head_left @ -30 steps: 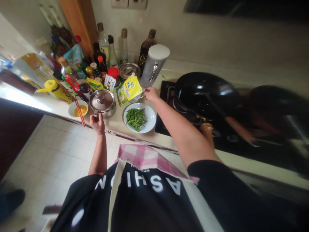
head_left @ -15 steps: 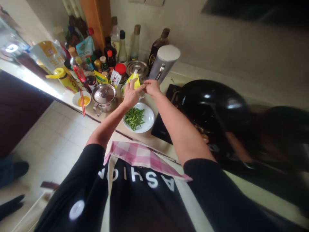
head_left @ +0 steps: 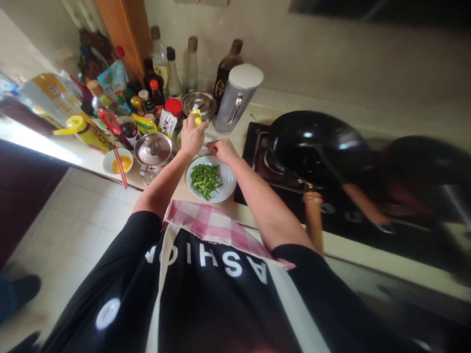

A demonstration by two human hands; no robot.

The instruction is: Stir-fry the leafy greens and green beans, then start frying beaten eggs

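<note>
My left hand (head_left: 193, 136) is wrapped around a yellow spouted pouch (head_left: 196, 115), whose pale spout points up above my fingers. Much of the pouch is covered by the hand. To its right, my right hand (head_left: 225, 151) has its fingers pinched together at the rim of a clear glass container (head_left: 208, 139); what they hold, if anything, is too small to make out. Just below both hands sits a white plate (head_left: 229, 184) with cut green vegetable pieces (head_left: 205, 181). Left of my left hand stands a lidded steel pot (head_left: 153, 149).
A bowl of beaten egg (head_left: 122, 163) with red chopsticks (head_left: 119, 165) stands near the counter's front edge. Several bottles and packets crowd the back left. A tall lidded grey container (head_left: 237, 100) rises behind my right hand. A black wok (head_left: 316, 142) rests on the stove at right.
My right hand has come away from the pouch and dropped toward the glass container. My left hand keeps the pouch, which now stands more upright. The camera view has shifted slightly.
</note>
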